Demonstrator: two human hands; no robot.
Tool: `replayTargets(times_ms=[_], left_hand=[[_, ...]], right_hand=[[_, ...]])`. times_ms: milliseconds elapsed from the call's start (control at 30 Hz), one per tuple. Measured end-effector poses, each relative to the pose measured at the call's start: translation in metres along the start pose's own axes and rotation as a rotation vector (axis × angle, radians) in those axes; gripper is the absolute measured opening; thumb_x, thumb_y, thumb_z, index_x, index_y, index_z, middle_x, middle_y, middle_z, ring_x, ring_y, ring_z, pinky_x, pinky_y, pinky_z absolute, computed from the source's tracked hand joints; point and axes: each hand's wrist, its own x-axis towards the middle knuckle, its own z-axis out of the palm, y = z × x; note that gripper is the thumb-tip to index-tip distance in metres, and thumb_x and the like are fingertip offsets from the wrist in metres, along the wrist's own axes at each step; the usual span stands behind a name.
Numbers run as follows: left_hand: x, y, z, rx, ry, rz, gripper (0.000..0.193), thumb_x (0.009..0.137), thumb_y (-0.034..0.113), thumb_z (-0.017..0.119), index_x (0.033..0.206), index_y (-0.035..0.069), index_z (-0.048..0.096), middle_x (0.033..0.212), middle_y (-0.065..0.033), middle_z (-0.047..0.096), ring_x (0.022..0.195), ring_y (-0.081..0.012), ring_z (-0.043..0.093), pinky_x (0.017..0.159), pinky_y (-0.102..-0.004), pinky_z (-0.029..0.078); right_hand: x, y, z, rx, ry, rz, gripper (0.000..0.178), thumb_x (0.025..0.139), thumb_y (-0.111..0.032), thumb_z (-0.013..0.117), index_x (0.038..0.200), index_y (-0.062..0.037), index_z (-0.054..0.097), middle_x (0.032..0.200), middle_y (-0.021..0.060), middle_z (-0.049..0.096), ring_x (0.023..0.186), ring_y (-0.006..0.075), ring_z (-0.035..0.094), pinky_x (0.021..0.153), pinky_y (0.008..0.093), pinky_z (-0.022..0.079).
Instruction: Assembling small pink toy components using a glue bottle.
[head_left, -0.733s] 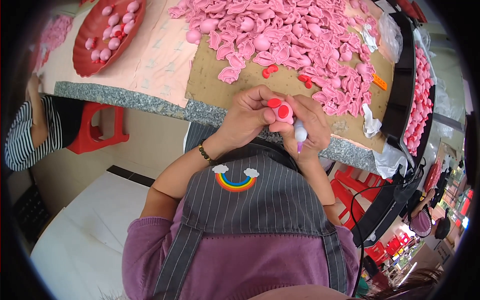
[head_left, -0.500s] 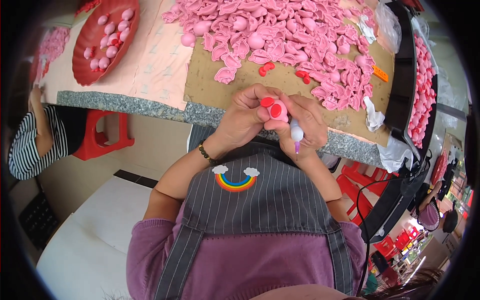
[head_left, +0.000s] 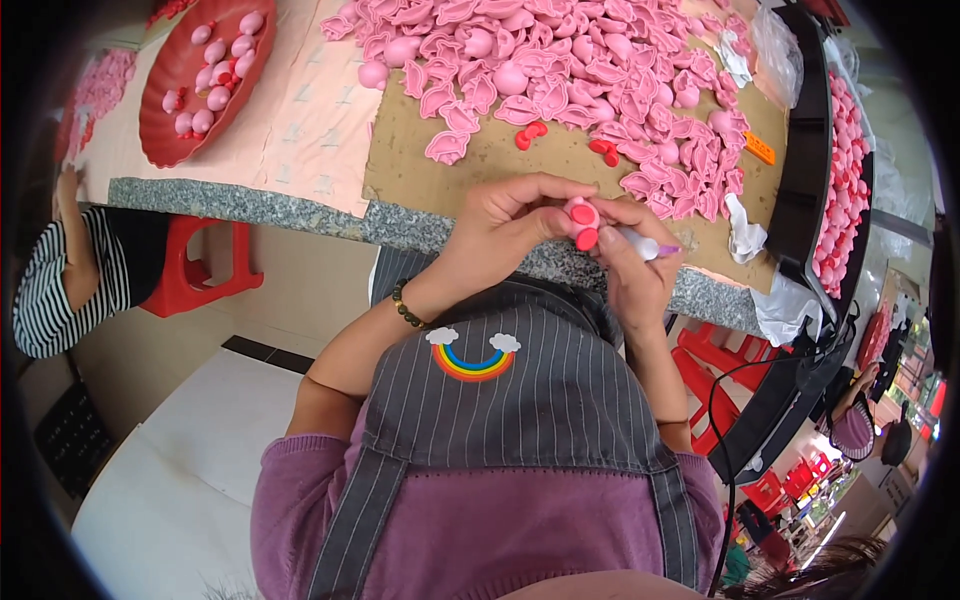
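Observation:
At the table's front edge my left hand (head_left: pixel 497 238) is closed, pinching a small pink plastic ball piece with two red round parts (head_left: pixel 583 216) between thumb and fingertips. My right hand (head_left: pixel 638 272) is closed round a small white squeeze bottle (head_left: pixel 641 245) with a purple needle tip, which points to the right. Fingertips of that hand also reach the red parts. Much of the pink piece is hidden by my fingers. Beyond my hands, two red bow-shaped pieces (head_left: pixel 604 152) lie on the brown board (head_left: pixel 410 170).
A large heap of pink moulded pieces (head_left: pixel 560 60) covers the board's far side. At the left stands a red dish (head_left: pixel 160 140) with several pink balls. On the right are an orange block (head_left: pixel 760 148), crumpled tissue (head_left: pixel 744 232) and a black tray (head_left: pixel 805 170). Another person's striped sleeve (head_left: pixel 45 300) shows far left.
Both hands have shifted right, and the pink piece has been turned so its red parts face differently. The bottle's purple tip has swung from pointing toward me to pointing right.

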Motion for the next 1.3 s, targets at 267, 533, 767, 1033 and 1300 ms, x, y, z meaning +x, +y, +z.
replayTargets(times_ms=[267,533,767,1033,1300], left_hand=[[0.0,0.004,-0.003,0.167,0.026,-0.138,0.024,0.082,-0.003,0.057,0.106,-0.003,0.059,0.093,-0.0073,0.062,0.078,-0.0127,0.061,0.064,-0.0242,0.051],[0.005,0.018,-0.005,0.322,-0.018,-0.168,0.024,0.078,-0.005,0.061,0.102,0.0,0.063,0.082,-0.0032,0.059,0.075,-0.008,0.059,0.064,-0.0191,0.047],[0.007,0.019,-0.009,0.375,-0.039,-0.245,0.021,0.076,-0.004,0.063,0.097,-0.002,0.065,0.082,-0.0048,0.059,0.072,-0.0084,0.059,0.061,-0.0194,0.048],[0.006,0.019,-0.007,0.367,-0.05,-0.287,0.026,0.076,-0.006,0.063,0.102,-0.003,0.063,0.084,-0.0039,0.059,0.076,-0.0084,0.059,0.065,-0.0189,0.047],[0.009,0.021,-0.009,0.395,-0.066,-0.278,0.027,0.076,-0.006,0.063,0.103,-0.003,0.062,0.086,-0.0038,0.059,0.077,-0.0081,0.059,0.065,-0.0186,0.047]], right_hand=[[0.005,-0.019,0.002,-0.15,0.001,0.074,0.017,0.076,0.001,0.062,0.092,0.0059,0.06,0.071,0.0048,0.06,0.057,0.0063,0.052,0.051,0.0183,0.041],[0.007,-0.019,-0.001,-0.226,-0.017,0.194,0.013,0.075,0.005,0.06,0.088,0.0042,0.06,0.069,0.0055,0.061,0.051,0.0055,0.05,0.046,0.0172,0.039],[0.005,-0.02,0.0,-0.272,-0.017,0.21,0.01,0.076,0.008,0.056,0.084,0.0052,0.061,0.075,0.0069,0.063,0.067,0.008,0.059,0.062,0.0207,0.048],[0.0,-0.016,0.001,-0.276,-0.005,0.16,0.012,0.076,0.007,0.057,0.086,0.0043,0.061,0.067,0.005,0.061,0.051,0.0049,0.051,0.045,0.0176,0.04],[0.004,-0.017,0.0,-0.284,-0.015,0.162,0.011,0.076,0.007,0.056,0.086,0.0043,0.061,0.067,0.0051,0.061,0.051,0.0047,0.051,0.046,0.0175,0.041]])
